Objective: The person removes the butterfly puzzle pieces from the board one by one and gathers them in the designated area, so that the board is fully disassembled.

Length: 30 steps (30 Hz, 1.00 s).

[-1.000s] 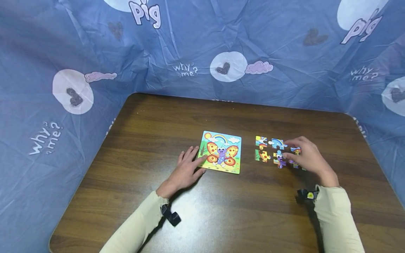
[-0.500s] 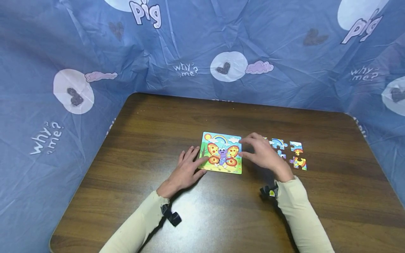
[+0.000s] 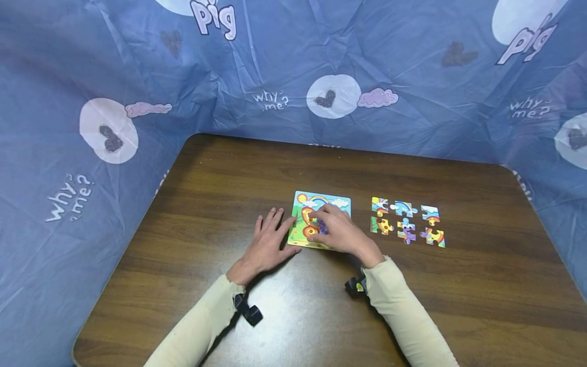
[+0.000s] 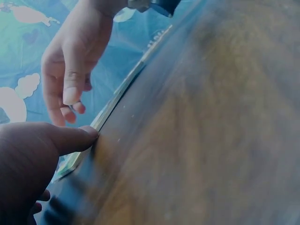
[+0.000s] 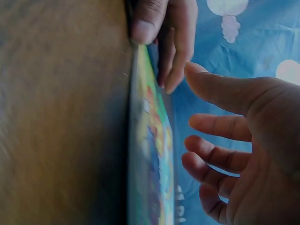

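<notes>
A square jigsaw board [image 3: 308, 233] with a butterfly, sun and rainbow picture lies on the table in the head view. My left hand [image 3: 266, 245] rests at its left side, fingers spread, the thumb on the board's near-left edge. Over the butterfly reaches my right hand [image 3: 341, 232], hiding much of the right half. In the right wrist view the thumb and fingers of this hand [image 5: 262, 136] are parted and loosely bent, with nothing between them, above the board [image 5: 157, 145]. The left wrist view has my left thumb [image 4: 77, 138] pressing the board's rim.
Several loose jigsaw pieces lie in two rows right of the board, among them a rainbow piece [image 3: 404, 208], a butterfly-face piece [image 3: 406, 232] and a cloud piece [image 3: 430, 214]. A blue printed cloth [image 3: 284, 66] hangs behind the brown wooden table [image 3: 238, 168].
My right hand has moved left, from the loose pieces, past the board's right edge, to over the board. The loose pieces are uncovered now. My left hand stays at the board's left side.
</notes>
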Each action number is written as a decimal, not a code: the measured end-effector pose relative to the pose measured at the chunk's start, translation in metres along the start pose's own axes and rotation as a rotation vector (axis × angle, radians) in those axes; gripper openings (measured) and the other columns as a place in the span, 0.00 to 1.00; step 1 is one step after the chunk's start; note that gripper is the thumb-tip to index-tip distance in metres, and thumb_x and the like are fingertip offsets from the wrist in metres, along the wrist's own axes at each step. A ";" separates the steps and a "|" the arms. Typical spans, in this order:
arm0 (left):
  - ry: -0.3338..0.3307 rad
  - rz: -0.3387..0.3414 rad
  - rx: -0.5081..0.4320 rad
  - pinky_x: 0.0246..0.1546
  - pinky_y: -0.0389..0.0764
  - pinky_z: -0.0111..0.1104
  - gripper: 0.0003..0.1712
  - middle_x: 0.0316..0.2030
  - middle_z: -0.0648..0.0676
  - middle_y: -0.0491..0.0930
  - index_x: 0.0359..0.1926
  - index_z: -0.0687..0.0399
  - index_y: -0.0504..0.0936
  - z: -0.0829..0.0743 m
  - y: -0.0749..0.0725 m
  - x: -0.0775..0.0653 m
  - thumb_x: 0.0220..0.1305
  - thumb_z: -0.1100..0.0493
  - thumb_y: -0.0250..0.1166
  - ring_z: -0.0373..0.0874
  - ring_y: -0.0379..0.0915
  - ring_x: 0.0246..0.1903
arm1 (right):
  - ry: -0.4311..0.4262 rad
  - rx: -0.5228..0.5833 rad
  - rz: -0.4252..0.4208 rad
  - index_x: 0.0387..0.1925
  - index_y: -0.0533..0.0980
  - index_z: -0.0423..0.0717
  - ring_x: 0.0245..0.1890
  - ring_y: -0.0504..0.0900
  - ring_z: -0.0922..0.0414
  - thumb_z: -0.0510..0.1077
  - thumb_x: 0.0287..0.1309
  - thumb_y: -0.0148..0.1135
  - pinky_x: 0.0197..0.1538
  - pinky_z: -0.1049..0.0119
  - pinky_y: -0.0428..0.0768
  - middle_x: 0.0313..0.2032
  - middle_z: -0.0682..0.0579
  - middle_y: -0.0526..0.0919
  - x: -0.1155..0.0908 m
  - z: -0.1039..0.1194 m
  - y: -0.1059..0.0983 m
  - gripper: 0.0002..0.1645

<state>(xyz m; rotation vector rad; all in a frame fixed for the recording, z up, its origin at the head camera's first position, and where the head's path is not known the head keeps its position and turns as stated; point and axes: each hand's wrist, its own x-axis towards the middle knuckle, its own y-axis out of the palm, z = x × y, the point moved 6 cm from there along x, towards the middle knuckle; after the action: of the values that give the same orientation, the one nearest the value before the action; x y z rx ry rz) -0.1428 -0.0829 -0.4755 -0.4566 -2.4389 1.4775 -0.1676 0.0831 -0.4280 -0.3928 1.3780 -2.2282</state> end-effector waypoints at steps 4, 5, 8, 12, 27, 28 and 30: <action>-0.043 0.021 0.041 0.76 0.45 0.64 0.45 0.76 0.67 0.55 0.74 0.47 0.65 0.006 -0.001 0.001 0.61 0.34 0.65 0.63 0.45 0.78 | 0.015 -0.013 0.008 0.63 0.75 0.41 0.49 0.78 0.49 0.56 0.55 0.73 0.52 0.49 0.75 0.52 0.43 0.78 0.004 0.002 0.011 0.38; -0.045 0.027 0.042 0.76 0.45 0.64 0.45 0.77 0.67 0.55 0.74 0.46 0.64 0.006 -0.001 0.001 0.61 0.33 0.64 0.64 0.45 0.79 | 0.024 -0.013 0.012 0.63 0.74 0.41 0.48 0.77 0.49 0.56 0.55 0.74 0.51 0.51 0.75 0.52 0.43 0.78 0.005 0.001 0.013 0.40; -0.039 0.039 0.043 0.76 0.46 0.64 0.44 0.77 0.68 0.54 0.74 0.43 0.64 0.006 -0.001 0.000 0.63 0.33 0.63 0.64 0.44 0.78 | 0.047 -0.016 0.025 0.65 0.73 0.41 0.45 0.75 0.51 0.59 0.53 0.74 0.46 0.56 0.75 0.50 0.43 0.77 0.006 0.000 0.019 0.43; -0.035 0.048 0.046 0.76 0.46 0.64 0.42 0.77 0.67 0.53 0.74 0.41 0.65 0.005 0.000 0.000 0.64 0.33 0.61 0.65 0.44 0.79 | 0.047 -0.021 0.033 0.64 0.74 0.43 0.44 0.72 0.52 0.61 0.51 0.75 0.45 0.59 0.72 0.49 0.43 0.76 0.007 -0.001 0.023 0.44; -0.025 0.045 0.054 0.75 0.47 0.65 0.38 0.77 0.68 0.53 0.74 0.43 0.67 0.005 0.001 0.000 0.67 0.35 0.59 0.65 0.44 0.78 | 0.088 0.067 0.050 0.62 0.74 0.42 0.50 0.72 0.49 0.54 0.46 0.80 0.53 0.55 0.74 0.53 0.42 0.75 0.013 -0.005 0.030 0.43; -0.027 0.045 0.054 0.75 0.47 0.65 0.38 0.77 0.68 0.53 0.74 0.43 0.67 0.005 0.001 0.000 0.68 0.35 0.59 0.65 0.44 0.78 | 0.086 0.071 0.045 0.61 0.74 0.42 0.50 0.73 0.49 0.53 0.45 0.80 0.53 0.55 0.74 0.52 0.43 0.76 0.013 -0.005 0.030 0.43; -0.030 0.044 0.053 0.75 0.47 0.65 0.38 0.77 0.68 0.53 0.73 0.43 0.67 0.004 0.001 0.000 0.68 0.35 0.59 0.65 0.44 0.78 | 0.085 0.074 0.033 0.60 0.74 0.42 0.49 0.73 0.50 0.52 0.44 0.81 0.53 0.54 0.75 0.52 0.43 0.76 0.013 -0.005 0.030 0.42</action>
<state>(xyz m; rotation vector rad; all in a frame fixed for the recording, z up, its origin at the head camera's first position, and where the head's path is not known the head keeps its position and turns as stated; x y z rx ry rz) -0.1447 -0.0861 -0.4783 -0.4837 -2.4209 1.5732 -0.1734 0.0684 -0.4567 -0.2505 1.3305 -2.2843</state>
